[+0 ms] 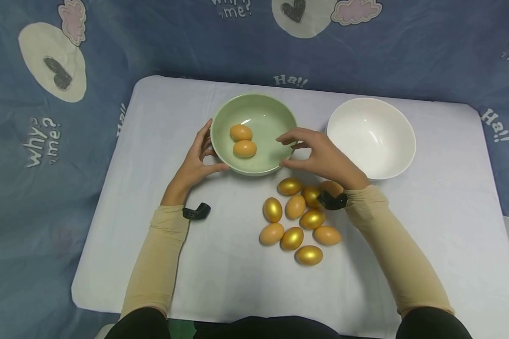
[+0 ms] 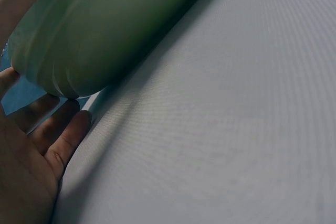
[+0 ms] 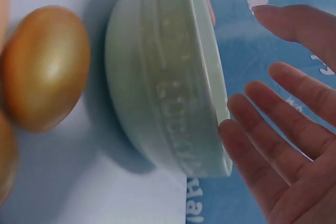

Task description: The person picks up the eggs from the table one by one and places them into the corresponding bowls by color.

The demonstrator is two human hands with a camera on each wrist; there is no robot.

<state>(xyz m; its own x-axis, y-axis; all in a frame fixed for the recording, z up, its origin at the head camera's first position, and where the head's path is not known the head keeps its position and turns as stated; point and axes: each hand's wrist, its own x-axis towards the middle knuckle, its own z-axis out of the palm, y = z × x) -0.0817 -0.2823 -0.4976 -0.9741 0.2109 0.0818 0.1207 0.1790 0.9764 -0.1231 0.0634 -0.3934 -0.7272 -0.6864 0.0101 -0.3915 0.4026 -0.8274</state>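
A light green bowl [image 1: 275,117] stands on the white-covered table with two brown eggs [image 1: 244,149] in it. My left hand [image 1: 197,157] lies against the bowl's left side, thumb at the near rim; in the left wrist view its spread fingertips touch the bowl's lower wall. At the right rim is my right hand [image 1: 311,150], thumb and fingers apart, holding nothing. The right wrist view shows its loosely extended fingers [image 3: 265,148] right at the rim. Below that hand lies a group of several gold eggs [image 1: 309,255] and brown eggs [image 1: 327,235], partly hidden by the right wrist.
A white bowl [image 1: 371,139] stands right of the green one, partly behind my right hand. The white tabletop [image 1: 220,273] ends at the back against a blue printed cloth [image 1: 161,42]. Small black cameras [image 1: 197,211] sit at both wrists.
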